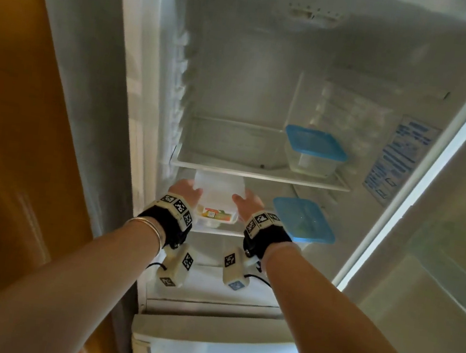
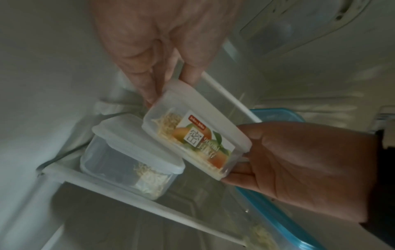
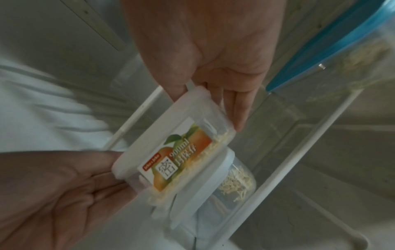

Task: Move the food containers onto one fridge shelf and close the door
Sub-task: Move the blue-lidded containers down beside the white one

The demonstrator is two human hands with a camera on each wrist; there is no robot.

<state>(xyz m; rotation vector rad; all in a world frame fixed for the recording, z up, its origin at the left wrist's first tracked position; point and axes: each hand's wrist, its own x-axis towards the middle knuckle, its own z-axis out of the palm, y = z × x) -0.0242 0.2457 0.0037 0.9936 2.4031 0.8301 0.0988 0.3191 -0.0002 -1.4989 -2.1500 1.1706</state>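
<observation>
open fridge [image 1: 270, 62], both hands gripping labelled container [image 1: 218, 201], left hand [image 1: 184, 190], right hand [image 1: 248, 200]

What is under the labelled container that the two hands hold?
Under the labelled container, held by the left hand and right hand, stands a smaller clear container with pale shreds inside, on the shelf. Whether they touch is unclear.

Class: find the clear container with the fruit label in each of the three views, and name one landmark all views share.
Head: the fruit-label container sits centre, between the left hand and right hand, under the upper shelf.
Left wrist: the container is centre, tilted, held at both ends.
Right wrist: the container is centre, label facing the camera.
Shared landmark: the blue-lidded container.
</observation>
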